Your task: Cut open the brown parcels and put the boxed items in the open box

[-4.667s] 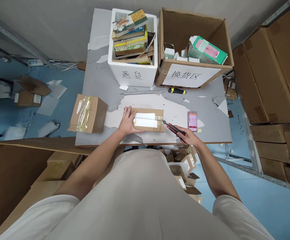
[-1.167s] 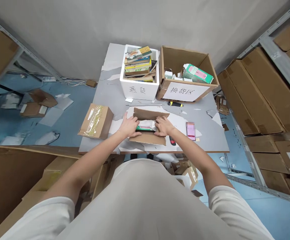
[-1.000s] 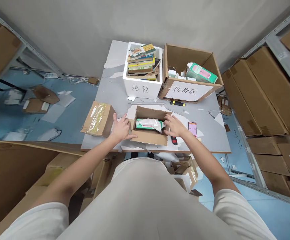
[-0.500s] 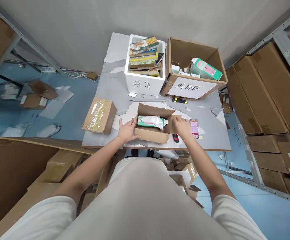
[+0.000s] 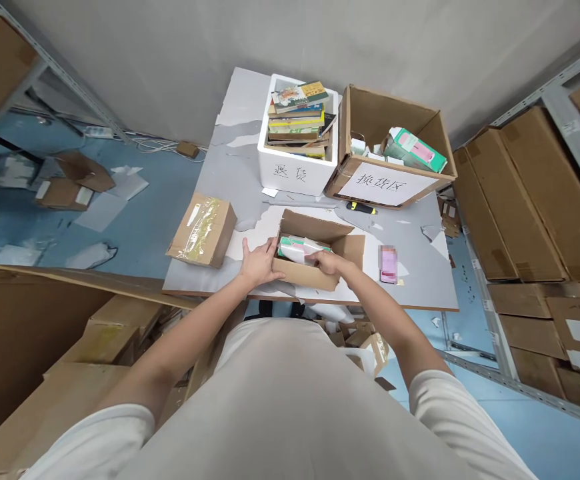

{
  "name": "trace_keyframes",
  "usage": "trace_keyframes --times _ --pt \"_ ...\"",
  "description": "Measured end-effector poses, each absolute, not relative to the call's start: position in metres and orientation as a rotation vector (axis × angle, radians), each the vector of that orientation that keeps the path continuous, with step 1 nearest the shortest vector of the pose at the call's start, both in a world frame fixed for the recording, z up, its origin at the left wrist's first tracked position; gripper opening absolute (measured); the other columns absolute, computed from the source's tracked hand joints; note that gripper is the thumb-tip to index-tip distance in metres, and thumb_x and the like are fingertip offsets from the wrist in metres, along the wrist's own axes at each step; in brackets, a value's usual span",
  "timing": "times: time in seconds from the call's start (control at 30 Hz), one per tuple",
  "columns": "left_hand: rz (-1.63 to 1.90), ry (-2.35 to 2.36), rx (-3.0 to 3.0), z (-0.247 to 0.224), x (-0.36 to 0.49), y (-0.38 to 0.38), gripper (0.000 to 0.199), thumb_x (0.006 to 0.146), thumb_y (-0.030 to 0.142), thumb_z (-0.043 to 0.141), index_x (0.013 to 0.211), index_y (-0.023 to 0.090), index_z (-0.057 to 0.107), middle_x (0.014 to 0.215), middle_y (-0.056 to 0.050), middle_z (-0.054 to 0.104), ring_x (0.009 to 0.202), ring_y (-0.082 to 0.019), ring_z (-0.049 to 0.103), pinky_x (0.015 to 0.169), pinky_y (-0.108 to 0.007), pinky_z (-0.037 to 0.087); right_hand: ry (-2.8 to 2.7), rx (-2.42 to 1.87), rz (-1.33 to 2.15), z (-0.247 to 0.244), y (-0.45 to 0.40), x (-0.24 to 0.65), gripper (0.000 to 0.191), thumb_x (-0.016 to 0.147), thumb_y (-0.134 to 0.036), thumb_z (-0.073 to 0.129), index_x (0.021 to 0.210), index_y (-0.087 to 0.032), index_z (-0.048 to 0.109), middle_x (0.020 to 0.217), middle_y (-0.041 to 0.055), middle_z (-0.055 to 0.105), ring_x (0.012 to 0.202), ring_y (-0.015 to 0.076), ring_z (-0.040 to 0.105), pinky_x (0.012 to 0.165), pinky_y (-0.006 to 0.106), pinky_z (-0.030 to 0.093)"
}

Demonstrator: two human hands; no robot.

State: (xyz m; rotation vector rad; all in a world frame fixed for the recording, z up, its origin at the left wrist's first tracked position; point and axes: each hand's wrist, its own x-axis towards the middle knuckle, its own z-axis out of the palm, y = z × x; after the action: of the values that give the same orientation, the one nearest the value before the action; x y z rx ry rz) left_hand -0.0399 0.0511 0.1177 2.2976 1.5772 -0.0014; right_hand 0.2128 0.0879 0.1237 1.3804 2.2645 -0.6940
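Cardboard flaps stand open on the small box [image 5: 315, 257] as our hands work at it near the table [image 5: 230, 180] edge.

We brace its near left corner with our left hand [image 5: 257, 261], fingers spread flat against the wall, which seems to keep it from sliding, while our right hand [image 5: 326, 262] reaches over the front wall, fingers curled on the white wrapping [image 5: 297, 251] that covers a green packet [image 5: 304, 241] inside; how firm that grip is we cannot tell. Just right of us lies a phone [image 5: 388, 263], and to the left a taped carton [image 5: 203, 228] sits shut. Farther back, a white foam bin [image 5: 290, 175] holds a stack of books [image 5: 297, 113], and beside it a labelled brown box [image 5: 395, 183] carries a green-and-pink package [image 5: 413, 150] and small white cartons.
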Motion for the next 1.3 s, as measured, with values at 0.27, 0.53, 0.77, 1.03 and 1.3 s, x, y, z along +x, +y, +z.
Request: trace_keyframes --times 0.27,0.53,0.77,1.03,1.3 --pt "-0.012 1.593 2.271 0.116 -0.036 0.048 0.102 0.074 0.065 0.055 0.152 0.015 0.012 0.14 -0.024 0.047 0.114 -0.038 0.056 0.108 -0.066 -0.006 2.01 1.705 -0.365 0.111 0.104 0.224 0.037 0.084 -0.009 0.052 0.119 -0.007 0.061 0.115 0.0248 0.064 0.104 0.0282 0.063 0.085 0.034 0.046" --pt "-0.028 1.613 2.229 0.121 -0.031 0.047 0.106 0.071 0.065 0.059 0.151 0.015 0.013 0.14 -0.023 0.047 0.112 -0.038 0.057 0.108 -0.066 -0.007 1.981 1.677 -0.261 0.096 0.101 0.209 0.065 0.08 -0.025 0.064 0.139 -0.007 0.042 0.126 0.0268 0.057 0.118 0.0311 0.052 0.096 0.044 0.038" --pt "-0.028 1.593 2.225 0.117 -0.033 0.049 0.105 0.073 0.065 0.057 0.152 0.015 0.011 0.139 -0.023 0.049 0.114 -0.038 0.057 0.109 -0.065 -0.006 2.258 1.514 -0.306 0.111 0.119 0.156 0.042 0.087 -0.02 0.054 0.129 -0.016 0.051 0.132 0.0215 0.052 0.122 0.0291 0.049 0.097 0.042 0.039" --pt "0.013 1.607 2.187 0.112 -0.034 0.048 0.104 0.072 0.064 0.059 0.152 0.016 0.011 0.14 -0.022 0.047 0.115 -0.037 0.056 0.11 -0.065 -0.007 2.283 1.307 -0.425 0.098 0.126 0.119 0.064 0.076 -0.024 0.068 0.133 -0.019 0.04 0.129 0.0185 0.049 0.111 0.0311 0.054 0.087 0.04 0.046" --pt "0.138 1.43 2.42 0.113 -0.033 0.044 0.066 0.082 0.046 0.056 0.141 0.021 0.041 0.156 -0.015 0.023 0.141 -0.035 0.026 0.113 -0.059 0.006 2.637 1.354 -0.458 0.155 0.131 0.167 0.051 0.074 -0.033 0.062 0.121 -0.019 0.049 0.123 0.0145 0.045 0.099 0.0284 0.056 0.082 0.037 0.046"
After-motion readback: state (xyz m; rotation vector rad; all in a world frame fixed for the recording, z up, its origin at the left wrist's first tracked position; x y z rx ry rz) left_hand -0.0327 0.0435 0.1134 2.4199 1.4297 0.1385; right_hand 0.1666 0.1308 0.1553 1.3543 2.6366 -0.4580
